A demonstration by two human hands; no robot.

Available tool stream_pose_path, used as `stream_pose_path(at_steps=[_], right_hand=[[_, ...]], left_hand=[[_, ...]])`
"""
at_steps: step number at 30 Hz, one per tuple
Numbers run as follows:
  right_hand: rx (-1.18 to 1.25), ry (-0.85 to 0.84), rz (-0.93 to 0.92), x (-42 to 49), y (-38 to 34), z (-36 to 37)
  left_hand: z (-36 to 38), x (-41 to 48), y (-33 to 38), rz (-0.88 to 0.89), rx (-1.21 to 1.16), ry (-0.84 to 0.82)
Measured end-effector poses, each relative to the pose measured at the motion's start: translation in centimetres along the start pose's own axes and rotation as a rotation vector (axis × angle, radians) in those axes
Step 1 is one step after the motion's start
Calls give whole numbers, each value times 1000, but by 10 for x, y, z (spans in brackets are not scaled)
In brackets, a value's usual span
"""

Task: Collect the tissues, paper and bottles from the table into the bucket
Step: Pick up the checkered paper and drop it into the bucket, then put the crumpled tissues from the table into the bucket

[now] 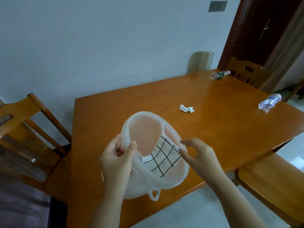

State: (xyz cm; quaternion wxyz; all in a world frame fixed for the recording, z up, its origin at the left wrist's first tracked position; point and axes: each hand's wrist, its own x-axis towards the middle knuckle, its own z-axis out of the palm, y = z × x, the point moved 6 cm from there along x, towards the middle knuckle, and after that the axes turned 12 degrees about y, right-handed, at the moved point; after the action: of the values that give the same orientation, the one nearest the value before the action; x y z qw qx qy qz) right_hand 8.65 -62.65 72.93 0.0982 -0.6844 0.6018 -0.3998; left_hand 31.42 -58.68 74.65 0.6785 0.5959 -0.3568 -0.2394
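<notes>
A translucent white bucket [144,127] is tilted toward me above the near part of the wooden table [213,129]. My left hand [117,155] grips its left rim. A sheet of paper [162,157] with a black grid lies inside the bucket. My right hand [199,153] hovers at the right rim with fingers spread, fingertips at the paper's edge, holding nothing. A crumpled white tissue [186,108] lies on the table beyond the bucket. Two clear plastic bottles lie on their sides: one [219,75] at the far edge, one [269,101] at the right edge.
Wooden chairs stand at the left [24,129], the far right [246,73] and the near right [271,178]. A cloudy glass vase [199,62] stands at the table's far edge against the wall. White floor tiles show below the table's near edge.
</notes>
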Motion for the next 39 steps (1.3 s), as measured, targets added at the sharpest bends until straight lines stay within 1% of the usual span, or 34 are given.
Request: stream_pose_path(at_steps=[4, 9, 14, 20, 24, 30, 33, 36, 39], right_hand=[[-30, 12, 11, -2, 36, -30], [-77, 39, 45, -4, 94, -85], [-179, 36, 34, -2, 143, -141], [-157, 50, 44, 6, 190, -183], [-125, 42, 89, 12, 214, -184], [-112, -12, 131, 51, 234, -162], [-129, -13, 132, 77, 240, -149], [-153, -34, 129, 113, 245, -130], [-184, -43, 88, 155, 246, -109]], left_hand=[[32, -26, -2, 19, 40, -37], [80, -65, 7, 4, 26, 22], [130, -104, 19, -18, -13, 49], [170, -133, 22, -42, 30, 61], [190, -135, 17, -42, 73, 38], [226, -105, 14, 17, 104, -82], [247, -82, 12, 57, 118, -140], [269, -47, -1, 40, 120, -103], [284, -12, -12, 33, 103, -46]])
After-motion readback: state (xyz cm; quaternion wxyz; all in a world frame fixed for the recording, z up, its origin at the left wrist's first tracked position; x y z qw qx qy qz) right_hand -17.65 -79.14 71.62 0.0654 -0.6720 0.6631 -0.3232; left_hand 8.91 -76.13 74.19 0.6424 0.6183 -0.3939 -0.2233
